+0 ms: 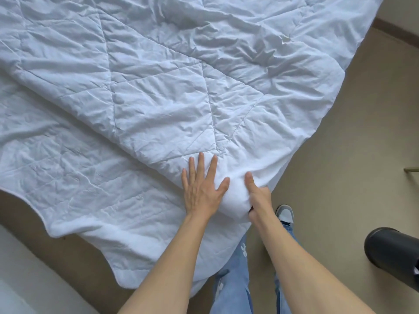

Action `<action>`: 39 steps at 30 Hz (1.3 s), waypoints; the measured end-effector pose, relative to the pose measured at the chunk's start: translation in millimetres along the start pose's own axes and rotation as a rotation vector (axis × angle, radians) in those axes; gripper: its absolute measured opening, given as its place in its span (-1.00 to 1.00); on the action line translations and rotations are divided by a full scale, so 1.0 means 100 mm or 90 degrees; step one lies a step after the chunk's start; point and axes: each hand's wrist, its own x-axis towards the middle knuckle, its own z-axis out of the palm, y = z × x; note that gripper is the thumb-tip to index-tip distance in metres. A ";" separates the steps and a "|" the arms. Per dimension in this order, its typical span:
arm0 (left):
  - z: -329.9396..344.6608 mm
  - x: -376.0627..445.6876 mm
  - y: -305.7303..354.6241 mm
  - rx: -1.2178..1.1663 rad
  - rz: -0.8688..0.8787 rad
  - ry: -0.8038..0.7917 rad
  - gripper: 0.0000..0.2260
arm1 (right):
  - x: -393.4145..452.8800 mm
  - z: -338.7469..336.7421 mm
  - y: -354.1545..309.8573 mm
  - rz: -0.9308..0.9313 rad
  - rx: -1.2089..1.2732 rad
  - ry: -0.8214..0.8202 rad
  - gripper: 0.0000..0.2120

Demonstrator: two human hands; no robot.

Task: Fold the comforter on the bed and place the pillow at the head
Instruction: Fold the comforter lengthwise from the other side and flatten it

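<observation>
A white quilted comforter (pixel 158 91) lies spread and wrinkled over the bed, filling most of the view. One layer is folded over another, with its near corner bunched at the bed's corner. My left hand (pixel 201 189) rests flat on that corner, fingers spread, pressing the fabric down. Just to its right, my right hand (pixel 258 196) pinches the bunched corner edge, thumb on top and fingers tucked under the cloth. No pillow is in view.
Beige floor (pixel 340 177) runs along the bed's right side and below the comforter's lower left edge. A black round bin (pixel 392 257) stands at the lower right. My jeans and one grey shoe (pixel 285 214) are beside the bed corner.
</observation>
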 end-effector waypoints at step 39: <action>-0.68 -0.26 0.74 0.002 0.069 0.016 -0.37 | -0.88 -0.61 -0.86 -0.245 -0.408 0.089 -0.29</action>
